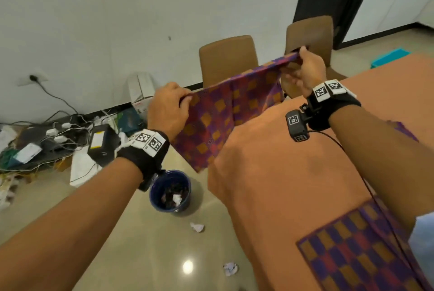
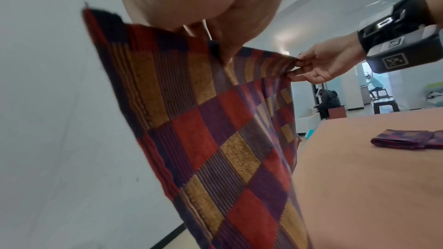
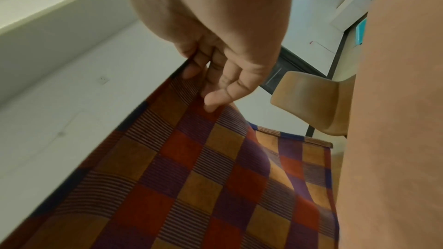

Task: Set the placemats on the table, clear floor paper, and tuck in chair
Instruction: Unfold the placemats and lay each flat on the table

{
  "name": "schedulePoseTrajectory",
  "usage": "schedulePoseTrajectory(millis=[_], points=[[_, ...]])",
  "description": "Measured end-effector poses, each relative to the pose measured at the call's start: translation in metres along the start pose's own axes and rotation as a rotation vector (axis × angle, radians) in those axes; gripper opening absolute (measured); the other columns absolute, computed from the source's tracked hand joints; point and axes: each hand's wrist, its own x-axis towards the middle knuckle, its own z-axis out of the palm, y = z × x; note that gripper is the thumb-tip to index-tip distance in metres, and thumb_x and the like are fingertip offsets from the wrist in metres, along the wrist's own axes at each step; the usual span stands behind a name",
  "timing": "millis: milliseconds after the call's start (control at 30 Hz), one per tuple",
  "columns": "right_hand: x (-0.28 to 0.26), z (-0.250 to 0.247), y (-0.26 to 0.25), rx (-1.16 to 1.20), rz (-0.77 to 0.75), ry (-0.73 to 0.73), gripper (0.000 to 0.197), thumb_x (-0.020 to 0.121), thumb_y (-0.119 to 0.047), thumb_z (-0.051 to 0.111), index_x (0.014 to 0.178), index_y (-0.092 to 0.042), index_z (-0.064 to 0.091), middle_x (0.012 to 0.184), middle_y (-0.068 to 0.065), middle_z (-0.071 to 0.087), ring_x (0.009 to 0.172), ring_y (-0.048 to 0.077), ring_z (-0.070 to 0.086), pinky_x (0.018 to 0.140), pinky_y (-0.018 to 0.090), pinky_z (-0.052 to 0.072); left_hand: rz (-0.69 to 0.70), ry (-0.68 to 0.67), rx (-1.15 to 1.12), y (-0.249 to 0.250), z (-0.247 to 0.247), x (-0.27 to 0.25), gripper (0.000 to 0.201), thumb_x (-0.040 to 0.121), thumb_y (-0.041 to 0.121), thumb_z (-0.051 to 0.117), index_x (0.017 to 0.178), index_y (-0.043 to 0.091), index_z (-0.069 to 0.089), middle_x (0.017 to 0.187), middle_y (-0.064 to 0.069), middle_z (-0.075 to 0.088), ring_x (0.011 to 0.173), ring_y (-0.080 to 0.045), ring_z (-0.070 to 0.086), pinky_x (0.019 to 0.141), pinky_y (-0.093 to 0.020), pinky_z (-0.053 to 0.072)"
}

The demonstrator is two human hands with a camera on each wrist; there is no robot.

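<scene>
Two hands, left hand (image 1: 168, 105), right hand (image 1: 305, 71), pinch placemat (image 1: 225, 112) aloft.

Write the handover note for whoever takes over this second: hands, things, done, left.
Hands: left hand and right hand each pinch a top corner of the held placemat, which hangs open at the table edge.
Done: a flat placemat lies on the near corner.
Left: lay the held one; spread the folded placemat lying on the table; put the crumpled papers on the floor into the bin; tuck in a chair.
</scene>
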Motion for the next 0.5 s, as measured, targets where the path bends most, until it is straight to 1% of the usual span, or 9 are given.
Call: schedulePoseTrajectory(millis=[100, 167, 233, 267, 300, 367, 400, 433, 500], points=[[0.023, -0.029, -0.024, 0.065, -0.043, 0.045, 0.025, 0.104, -0.037, 0.044, 0.102, -0.018, 0.06, 0.089, 0.002, 0.073, 0.075, 0.02, 0.073, 0.053, 0.024, 0.047, 0.104, 0.124, -0.017, 0.028, 0.013, 0.041, 0.022, 0.093, 0.024, 0.059, 0.102, 0.015, 0.076, 0.092, -0.008, 0.063, 0.088, -0.029, 0.059, 0.072, -0.038, 0.045], [0.037, -0.056, -0.024, 0.051, -0.012, 0.11, 0.027, 0.102, -0.039, 0.046, 0.103, -0.018, 0.062, 0.087, 0.002, 0.073, 0.072, 0.02, 0.07, 0.052, 0.022, 0.048, 0.179, 0.095, -0.023, 0.046, 0.03, 0.053, 0.021, 0.093, 0.022, 0.059, 0.102, 0.014, 0.076, 0.091, -0.008, 0.063, 0.087, -0.029, 0.058, 0.07, -0.039, 0.045], [0.052, -0.089, -0.008, -0.001, 0.048, 0.205, 0.035, 0.099, -0.041, 0.048, 0.111, -0.013, 0.065, 0.09, 0.005, 0.073, 0.071, 0.019, 0.069, 0.051, 0.022, 0.048, 0.269, -0.016, 0.005, 0.059, 0.059, 0.046, 0.02, 0.092, 0.021, 0.06, 0.102, 0.015, 0.076, 0.09, -0.008, 0.062, 0.083, -0.03, 0.058, 0.066, -0.041, 0.047], [0.053, -0.102, 0.003, -0.027, 0.077, 0.247, 0.036, 0.098, -0.041, 0.048, 0.112, -0.012, 0.066, 0.089, 0.005, 0.074, 0.068, 0.018, 0.068, 0.049, 0.02, 0.047, 0.303, -0.079, 0.03, 0.063, 0.073, 0.036, 0.019, 0.092, 0.021, 0.06, 0.101, 0.016, 0.076, 0.09, -0.008, 0.063, 0.082, -0.03, 0.059, 0.063, -0.041, 0.047], [0.056, -0.118, 0.018, -0.052, 0.112, 0.277, 0.034, 0.099, -0.04, 0.048, 0.109, -0.014, 0.066, 0.087, 0.003, 0.073, 0.064, 0.016, 0.067, 0.048, 0.019, 0.045, 0.326, -0.15, 0.054, 0.067, 0.091, 0.023, 0.017, 0.091, 0.02, 0.061, 0.099, 0.015, 0.076, 0.089, -0.008, 0.063, 0.08, -0.031, 0.059, 0.059, -0.04, 0.046], [0.054, -0.148, 0.051, -0.116, 0.188, 0.331, 0.028, 0.099, -0.04, 0.047, 0.102, -0.018, 0.063, 0.082, -0.001, 0.07, 0.056, 0.012, 0.064, 0.045, 0.017, 0.041, 0.368, -0.303, 0.103, 0.073, 0.127, -0.008, 0.012, 0.087, 0.014, 0.065, 0.093, 0.013, 0.075, 0.084, -0.008, 0.061, 0.074, -0.031, 0.059, 0.053, -0.033, 0.039], [0.052, -0.164, 0.07, -0.169, 0.242, 0.364, 0.028, 0.099, -0.04, 0.046, 0.102, -0.017, 0.063, 0.075, 0.0, 0.069, 0.049, 0.01, 0.063, 0.042, 0.016, 0.039, 0.395, -0.387, 0.113, 0.076, 0.147, -0.025, 0.01, 0.084, 0.012, 0.067, 0.089, 0.012, 0.075, 0.081, -0.008, 0.06, 0.072, -0.032, 0.06, 0.052, -0.033, 0.038], [0.051, -0.18, 0.091, -0.23, 0.299, 0.376, 0.03, 0.099, -0.038, 0.045, 0.102, -0.014, 0.064, 0.064, 0.0, 0.068, 0.04, 0.008, 0.059, 0.038, 0.015, 0.036, 0.41, -0.474, 0.113, 0.078, 0.162, -0.041, 0.009, 0.082, 0.01, 0.066, 0.087, 0.011, 0.074, 0.08, -0.009, 0.06, 0.071, -0.033, 0.06, 0.052, -0.035, 0.041], [0.049, -0.215, 0.131, -0.321, 0.419, 0.34, 0.038, 0.102, -0.028, 0.042, 0.109, 0.002, 0.064, 0.041, -0.002, 0.056, 0.027, 0.007, 0.047, 0.033, 0.011, 0.028, 0.379, -0.642, 0.104, 0.079, 0.19, -0.069, 0.018, 0.083, 0.007, 0.062, 0.095, 0.01, 0.075, 0.086, -0.01, 0.061, 0.079, -0.035, 0.062, 0.061, -0.041, 0.049]])
